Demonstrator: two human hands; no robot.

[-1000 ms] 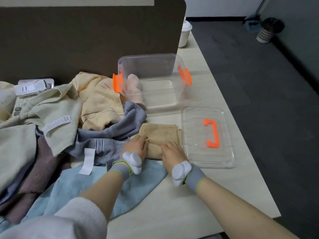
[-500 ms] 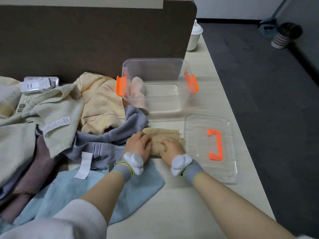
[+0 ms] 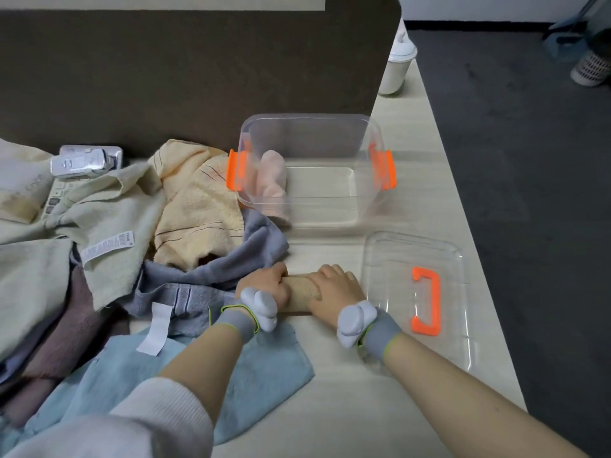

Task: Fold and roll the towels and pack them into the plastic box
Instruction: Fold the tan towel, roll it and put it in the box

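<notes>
Both hands curl around the tan towel roll (image 3: 302, 290), the left hand (image 3: 266, 287) on one end and the right hand (image 3: 335, 289) on the other. The rolling looks nearly finished. Next, the roll must go up and away into the plastic box (image 3: 310, 127), beside the pink roll (image 3: 273, 181). The fingertips are hidden under the towel.

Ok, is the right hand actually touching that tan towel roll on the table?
Touching. In the head view, the right hand lies over the right end of the tan towel roll, fingers curled onto it with no gap; the left hand grips the other end.
</notes>
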